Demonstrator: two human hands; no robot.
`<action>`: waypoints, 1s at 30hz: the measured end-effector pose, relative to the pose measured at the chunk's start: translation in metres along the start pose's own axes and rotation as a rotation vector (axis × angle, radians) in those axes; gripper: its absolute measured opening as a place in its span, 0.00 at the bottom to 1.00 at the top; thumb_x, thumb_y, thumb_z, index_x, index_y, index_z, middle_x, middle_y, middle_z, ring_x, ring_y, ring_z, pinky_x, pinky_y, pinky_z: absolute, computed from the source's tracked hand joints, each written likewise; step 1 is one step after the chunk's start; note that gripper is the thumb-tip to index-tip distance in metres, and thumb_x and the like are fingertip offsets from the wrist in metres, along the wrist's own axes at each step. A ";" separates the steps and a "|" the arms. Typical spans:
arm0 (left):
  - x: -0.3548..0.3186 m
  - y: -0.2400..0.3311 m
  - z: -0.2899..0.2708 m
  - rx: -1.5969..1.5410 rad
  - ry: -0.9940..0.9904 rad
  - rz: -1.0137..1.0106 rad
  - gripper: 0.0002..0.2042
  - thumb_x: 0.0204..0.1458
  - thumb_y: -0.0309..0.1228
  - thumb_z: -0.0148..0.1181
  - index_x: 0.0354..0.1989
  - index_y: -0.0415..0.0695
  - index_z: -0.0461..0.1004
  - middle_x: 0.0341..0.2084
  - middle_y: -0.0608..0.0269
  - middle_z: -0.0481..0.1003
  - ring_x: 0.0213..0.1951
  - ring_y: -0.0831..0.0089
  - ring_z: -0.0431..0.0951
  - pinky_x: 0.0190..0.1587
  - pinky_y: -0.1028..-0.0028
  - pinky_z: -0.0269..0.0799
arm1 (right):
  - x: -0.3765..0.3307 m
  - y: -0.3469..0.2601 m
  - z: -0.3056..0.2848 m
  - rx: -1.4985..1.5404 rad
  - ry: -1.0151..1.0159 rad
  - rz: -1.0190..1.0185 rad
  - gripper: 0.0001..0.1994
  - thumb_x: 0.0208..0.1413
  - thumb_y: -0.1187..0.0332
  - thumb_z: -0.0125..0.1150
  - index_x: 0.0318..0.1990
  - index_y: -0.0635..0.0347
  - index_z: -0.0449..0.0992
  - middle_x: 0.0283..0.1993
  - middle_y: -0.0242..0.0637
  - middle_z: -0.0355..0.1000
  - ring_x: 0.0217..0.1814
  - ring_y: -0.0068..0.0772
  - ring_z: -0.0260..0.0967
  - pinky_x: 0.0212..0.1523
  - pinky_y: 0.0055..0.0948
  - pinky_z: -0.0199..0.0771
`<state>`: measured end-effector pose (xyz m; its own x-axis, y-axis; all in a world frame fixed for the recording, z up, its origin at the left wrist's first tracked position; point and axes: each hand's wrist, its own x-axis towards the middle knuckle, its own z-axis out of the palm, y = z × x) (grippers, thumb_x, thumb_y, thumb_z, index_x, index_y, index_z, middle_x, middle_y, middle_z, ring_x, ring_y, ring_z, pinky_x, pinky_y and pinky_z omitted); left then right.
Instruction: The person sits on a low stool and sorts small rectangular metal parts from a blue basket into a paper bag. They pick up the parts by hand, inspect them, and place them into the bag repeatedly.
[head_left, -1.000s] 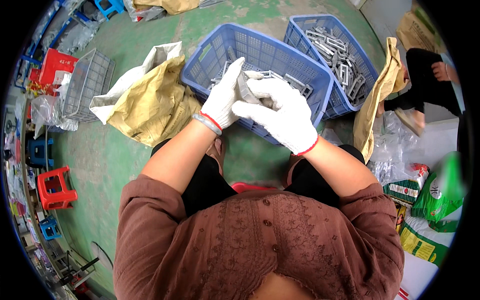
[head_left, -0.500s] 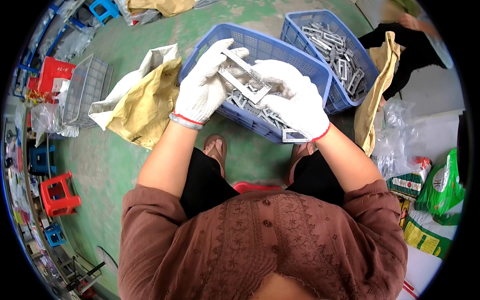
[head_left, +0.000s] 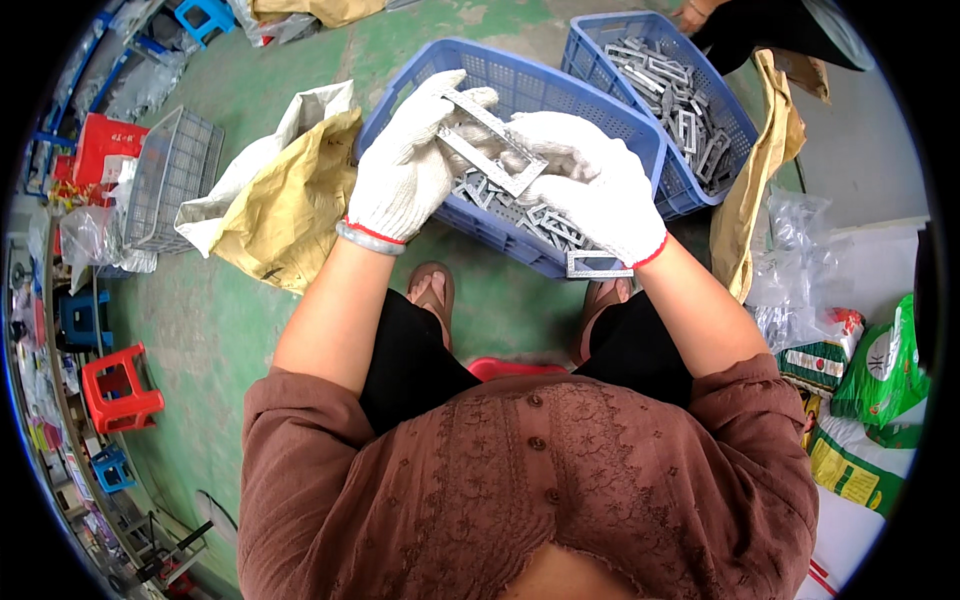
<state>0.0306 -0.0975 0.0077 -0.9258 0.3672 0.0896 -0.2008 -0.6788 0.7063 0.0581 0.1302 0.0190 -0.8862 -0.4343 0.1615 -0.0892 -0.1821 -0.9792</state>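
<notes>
Grey frame [head_left: 478,161] was above the blue basket [head_left: 560,95], toward its left end. Left hand [head_left: 400,165] had fingers gripping it; right hand [head_left: 598,180] curled alongside, grip unclear. I judged it light, stiff, best held by long sides.

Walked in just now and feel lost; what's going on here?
A person's white-gloved left hand grips a grey rectangular frame over a blue basket, with the gloved right hand at the frame's right end. Similar frames lie in that basket, and a second blue basket beyond, to the right, holds more.
</notes>
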 end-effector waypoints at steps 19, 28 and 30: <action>0.000 -0.002 0.000 -0.018 0.031 0.010 0.27 0.63 0.35 0.52 0.68 0.36 0.59 0.61 0.40 0.68 0.60 0.47 0.71 0.65 0.50 0.65 | -0.001 0.002 -0.003 -0.027 -0.012 -0.031 0.25 0.53 0.83 0.59 0.61 0.64 0.70 0.58 0.39 0.72 0.58 0.28 0.72 0.59 0.30 0.73; 0.000 -0.004 0.001 -0.135 0.019 0.053 0.22 0.62 0.30 0.55 0.64 0.39 0.62 0.57 0.43 0.71 0.55 0.51 0.75 0.59 0.49 0.71 | 0.003 0.002 -0.007 0.036 0.023 -0.032 0.23 0.55 0.82 0.57 0.61 0.67 0.70 0.55 0.41 0.75 0.53 0.29 0.75 0.55 0.30 0.76; 0.000 -0.006 0.006 -0.090 0.034 0.090 0.22 0.63 0.31 0.55 0.64 0.39 0.62 0.57 0.44 0.71 0.55 0.52 0.75 0.59 0.50 0.71 | 0.005 0.000 -0.013 0.023 0.028 -0.002 0.22 0.56 0.81 0.58 0.61 0.68 0.71 0.55 0.41 0.75 0.53 0.30 0.75 0.53 0.29 0.76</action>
<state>0.0340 -0.0901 0.0080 -0.9514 0.2812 0.1252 -0.1426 -0.7630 0.6305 0.0480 0.1392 0.0178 -0.8983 -0.4093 0.1598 -0.0810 -0.2032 -0.9758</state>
